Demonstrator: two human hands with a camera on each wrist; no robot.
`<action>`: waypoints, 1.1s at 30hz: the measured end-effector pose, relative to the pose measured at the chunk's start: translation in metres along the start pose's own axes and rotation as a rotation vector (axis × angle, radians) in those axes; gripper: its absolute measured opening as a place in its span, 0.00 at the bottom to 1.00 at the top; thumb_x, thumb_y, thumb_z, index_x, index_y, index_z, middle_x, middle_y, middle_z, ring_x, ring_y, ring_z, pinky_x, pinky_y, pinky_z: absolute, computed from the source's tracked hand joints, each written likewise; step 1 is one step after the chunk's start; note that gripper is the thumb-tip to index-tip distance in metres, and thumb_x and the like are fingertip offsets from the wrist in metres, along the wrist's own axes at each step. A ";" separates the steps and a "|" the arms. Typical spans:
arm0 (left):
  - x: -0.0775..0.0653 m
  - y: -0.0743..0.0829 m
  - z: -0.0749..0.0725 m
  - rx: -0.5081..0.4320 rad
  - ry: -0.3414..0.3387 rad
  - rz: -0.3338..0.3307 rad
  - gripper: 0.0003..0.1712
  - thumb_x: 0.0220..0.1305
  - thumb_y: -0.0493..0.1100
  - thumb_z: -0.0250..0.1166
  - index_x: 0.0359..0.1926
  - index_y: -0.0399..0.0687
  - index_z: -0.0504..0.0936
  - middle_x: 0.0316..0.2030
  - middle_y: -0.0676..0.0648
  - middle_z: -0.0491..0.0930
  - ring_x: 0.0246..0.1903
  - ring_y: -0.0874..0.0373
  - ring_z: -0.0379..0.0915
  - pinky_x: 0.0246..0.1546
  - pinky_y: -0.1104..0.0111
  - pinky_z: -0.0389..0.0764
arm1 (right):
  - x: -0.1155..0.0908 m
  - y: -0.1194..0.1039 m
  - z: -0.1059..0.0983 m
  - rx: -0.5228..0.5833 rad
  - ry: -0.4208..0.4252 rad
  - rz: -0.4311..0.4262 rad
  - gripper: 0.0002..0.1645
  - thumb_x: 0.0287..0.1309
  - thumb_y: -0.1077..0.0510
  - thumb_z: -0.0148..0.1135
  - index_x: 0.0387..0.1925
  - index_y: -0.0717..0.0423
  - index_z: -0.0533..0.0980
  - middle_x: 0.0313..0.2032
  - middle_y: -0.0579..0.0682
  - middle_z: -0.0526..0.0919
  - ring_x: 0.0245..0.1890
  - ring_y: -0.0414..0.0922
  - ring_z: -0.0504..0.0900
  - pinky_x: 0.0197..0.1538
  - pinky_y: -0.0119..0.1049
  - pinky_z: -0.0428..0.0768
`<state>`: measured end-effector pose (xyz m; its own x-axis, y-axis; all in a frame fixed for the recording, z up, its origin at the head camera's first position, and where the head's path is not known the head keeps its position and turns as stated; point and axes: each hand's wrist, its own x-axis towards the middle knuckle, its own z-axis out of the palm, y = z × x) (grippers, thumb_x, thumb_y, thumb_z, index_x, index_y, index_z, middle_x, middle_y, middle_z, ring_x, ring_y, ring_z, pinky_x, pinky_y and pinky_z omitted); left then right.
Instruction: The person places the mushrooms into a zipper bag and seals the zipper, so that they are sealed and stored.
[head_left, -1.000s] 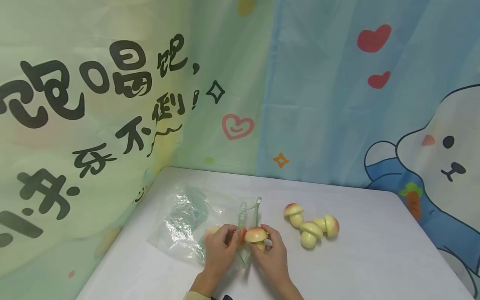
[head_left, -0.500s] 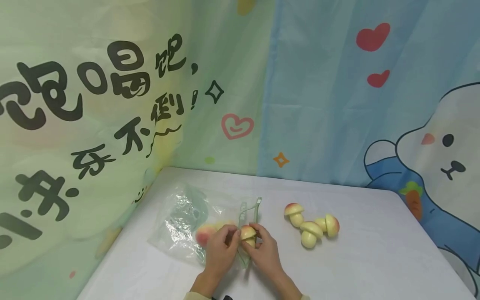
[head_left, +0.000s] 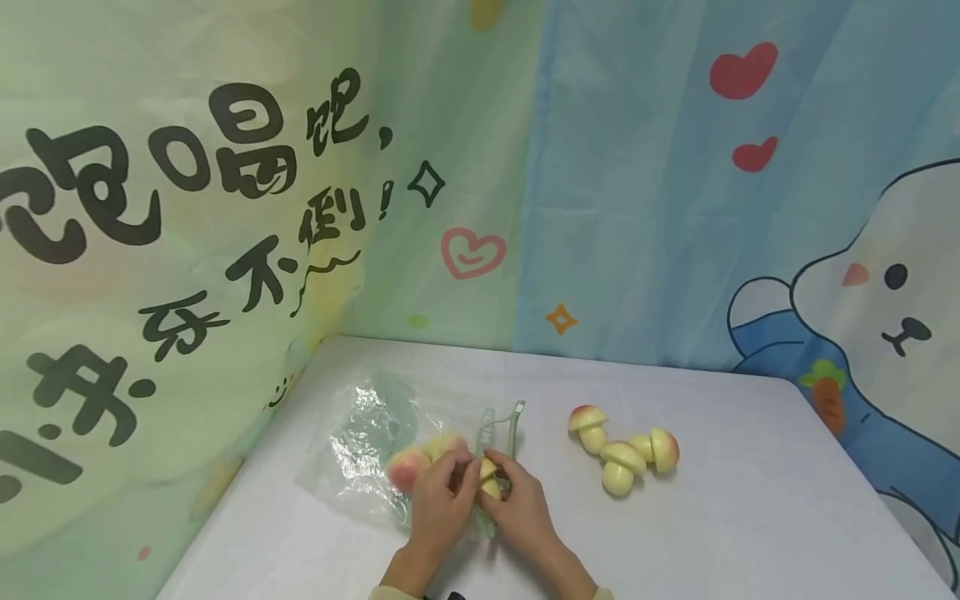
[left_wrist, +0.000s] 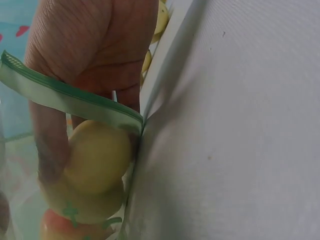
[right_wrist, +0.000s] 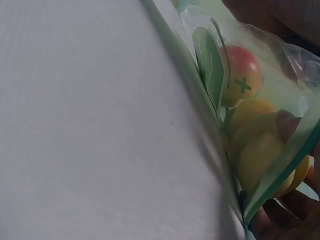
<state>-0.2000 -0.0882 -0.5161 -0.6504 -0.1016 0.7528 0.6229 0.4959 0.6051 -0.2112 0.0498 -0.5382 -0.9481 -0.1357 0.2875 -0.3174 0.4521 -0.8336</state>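
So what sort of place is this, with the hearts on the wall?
Maybe a little play or filming corner: there's a white table, printed cloth behind it with hearts and a cartoon animal, and toy-like mushrooms. I can't see past the cloth.

White worktop [head_left: 712, 533], with small specks [left_wrist: 209, 158] on its surface. Lying directly on it, left of centre: one transparent bag [head_left: 367, 433], green-edged at the opening. Right of centre: three pale-yellow mushroom-shaped pieces [head_left: 618, 481], grouped close together, caps partly red-tinged.
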 end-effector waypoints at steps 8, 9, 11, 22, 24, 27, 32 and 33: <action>-0.001 0.000 0.001 -0.019 0.010 -0.002 0.06 0.56 0.32 0.68 0.31 0.46 0.80 0.21 0.56 0.75 0.21 0.69 0.65 0.22 0.80 0.68 | -0.001 -0.003 -0.010 0.095 0.014 0.020 0.32 0.51 0.59 0.74 0.58 0.60 0.73 0.54 0.57 0.79 0.49 0.55 0.81 0.42 0.32 0.83; -0.001 -0.001 0.001 -0.019 0.011 0.001 0.06 0.55 0.32 0.68 0.31 0.46 0.80 0.21 0.56 0.75 0.21 0.69 0.65 0.22 0.80 0.68 | -0.002 -0.004 -0.012 0.102 0.022 0.019 0.32 0.51 0.58 0.74 0.58 0.60 0.73 0.55 0.57 0.79 0.49 0.55 0.81 0.43 0.34 0.83; -0.001 -0.002 0.002 -0.022 0.014 0.016 0.06 0.55 0.31 0.67 0.31 0.46 0.80 0.21 0.56 0.75 0.20 0.69 0.66 0.21 0.80 0.69 | -0.002 -0.005 -0.017 0.111 0.039 0.021 0.32 0.51 0.57 0.74 0.58 0.60 0.73 0.55 0.57 0.78 0.49 0.56 0.81 0.44 0.36 0.83; -0.001 -0.004 0.003 -0.017 0.045 0.018 0.07 0.54 0.31 0.69 0.30 0.46 0.81 0.21 0.55 0.77 0.21 0.68 0.66 0.22 0.80 0.69 | -0.004 -0.002 -0.058 0.123 0.207 0.135 0.26 0.54 0.62 0.71 0.55 0.53 0.77 0.56 0.52 0.79 0.51 0.57 0.81 0.45 0.33 0.82; -0.001 -0.003 0.004 -0.016 0.055 0.029 0.07 0.53 0.30 0.69 0.30 0.46 0.81 0.21 0.55 0.76 0.21 0.69 0.66 0.22 0.80 0.69 | -0.006 0.001 -0.066 0.123 0.240 0.149 0.25 0.54 0.63 0.71 0.54 0.52 0.77 0.56 0.51 0.79 0.51 0.57 0.80 0.45 0.30 0.81; -0.001 -0.003 0.004 -0.013 0.071 0.051 0.08 0.52 0.30 0.69 0.30 0.46 0.80 0.21 0.56 0.76 0.21 0.69 0.66 0.22 0.81 0.69 | -0.009 0.007 -0.078 0.122 0.290 0.160 0.24 0.54 0.64 0.71 0.54 0.53 0.78 0.55 0.51 0.80 0.51 0.57 0.80 0.45 0.27 0.80; -0.001 -0.004 0.004 -0.024 0.054 0.030 0.07 0.54 0.31 0.68 0.30 0.46 0.80 0.21 0.56 0.75 0.21 0.69 0.65 0.22 0.81 0.68 | -0.014 0.023 -0.096 0.081 0.377 0.125 0.23 0.54 0.66 0.69 0.54 0.59 0.77 0.53 0.52 0.81 0.51 0.56 0.79 0.44 0.22 0.78; -0.001 -0.004 0.004 -0.025 0.049 0.024 0.07 0.55 0.31 0.68 0.30 0.46 0.80 0.21 0.55 0.75 0.21 0.69 0.65 0.22 0.81 0.68 | -0.014 0.027 -0.099 0.071 0.396 0.113 0.23 0.54 0.67 0.69 0.53 0.60 0.77 0.53 0.52 0.81 0.50 0.56 0.79 0.44 0.21 0.78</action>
<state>-0.2031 -0.0868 -0.5205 -0.6135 -0.1319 0.7786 0.6493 0.4770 0.5924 -0.2045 0.1509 -0.5179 -0.9016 0.2677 0.3397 -0.2249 0.3806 -0.8970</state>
